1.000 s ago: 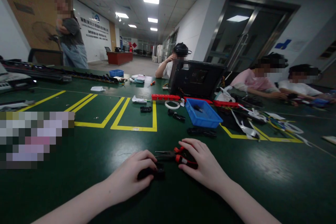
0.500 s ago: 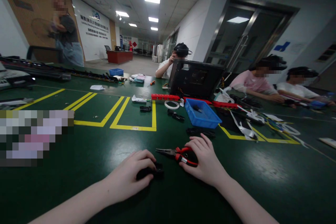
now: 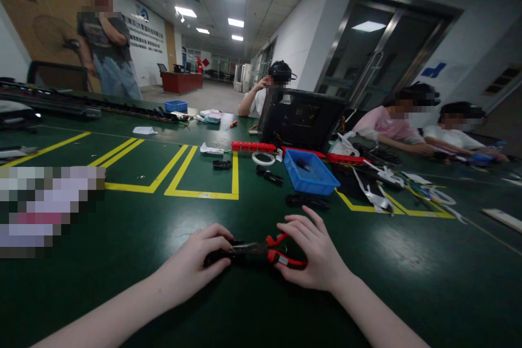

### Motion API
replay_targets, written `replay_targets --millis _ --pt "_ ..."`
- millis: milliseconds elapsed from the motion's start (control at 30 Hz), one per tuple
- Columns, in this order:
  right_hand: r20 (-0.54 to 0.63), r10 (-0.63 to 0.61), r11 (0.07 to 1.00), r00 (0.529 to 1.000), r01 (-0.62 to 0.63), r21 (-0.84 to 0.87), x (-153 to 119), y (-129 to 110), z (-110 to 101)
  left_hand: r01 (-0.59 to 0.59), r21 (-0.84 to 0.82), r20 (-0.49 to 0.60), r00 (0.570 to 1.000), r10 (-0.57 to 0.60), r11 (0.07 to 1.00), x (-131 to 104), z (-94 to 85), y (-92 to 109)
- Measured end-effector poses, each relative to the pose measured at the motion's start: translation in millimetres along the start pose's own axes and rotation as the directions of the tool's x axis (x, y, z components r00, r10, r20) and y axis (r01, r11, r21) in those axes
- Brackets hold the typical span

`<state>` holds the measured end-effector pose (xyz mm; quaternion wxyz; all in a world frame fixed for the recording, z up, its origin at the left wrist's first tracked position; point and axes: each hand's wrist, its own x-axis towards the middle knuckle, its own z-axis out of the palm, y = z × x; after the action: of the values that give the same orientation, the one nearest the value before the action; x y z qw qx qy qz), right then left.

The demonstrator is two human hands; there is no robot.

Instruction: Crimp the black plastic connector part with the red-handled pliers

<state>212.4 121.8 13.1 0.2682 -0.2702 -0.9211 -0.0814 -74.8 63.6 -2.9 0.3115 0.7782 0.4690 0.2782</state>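
Observation:
Low in the middle of the head view, my left hand [image 3: 203,257] is closed around a small black part [image 3: 213,257] on the green table [image 3: 134,239]. My right hand [image 3: 315,254] grips the red and black handles of long-nosed pliers [image 3: 279,252]. The pliers point left and their tips reach the black part beside my left fingers. Whether the jaws pinch the part cannot be made out. Much of the part is hidden by my fingers.
Ahead stand a blue tray [image 3: 310,176], black parts [image 3: 269,175], a white ring [image 3: 263,158] and red strips [image 3: 253,146]. A large black case [image 3: 304,119] is behind them. People sit across and to the right; one person [image 3: 106,38] stands back left.
The pliers have moved slightly left and down, and their tips now meet the black part. The handles are spread a little wider. The standing person has turned.

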Motion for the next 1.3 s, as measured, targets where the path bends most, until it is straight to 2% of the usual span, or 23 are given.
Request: replay_targets --millis 400,800,1033,1300 --pt "0.023 0.070 0.990 0.997 -0.072 0.124 1.2 -3.7 3.3 0.020 -0.003 0.018 1.000 -0.020 1.000 1.1 0.4 -2.5" --pt "0.006 0.007 0.999 1.000 -0.007 0.047 3.9 -6.2 -3.9 -0.038 0.024 0.000 0.999 0.038 0.999 -0.2 1.6 -5.4" --pt "0.029 0.049 0.994 0.998 -0.052 0.099 1.9 -8.7 3.3 -0.036 0.010 0.006 0.999 0.036 0.999 2.2 0.0 -5.3" --pt "0.115 0.051 0.991 0.992 -0.064 0.114 4.7 -1.5 -6.1 -0.060 0.020 0.011 0.998 0.060 0.998 2.5 2.4 -7.2"
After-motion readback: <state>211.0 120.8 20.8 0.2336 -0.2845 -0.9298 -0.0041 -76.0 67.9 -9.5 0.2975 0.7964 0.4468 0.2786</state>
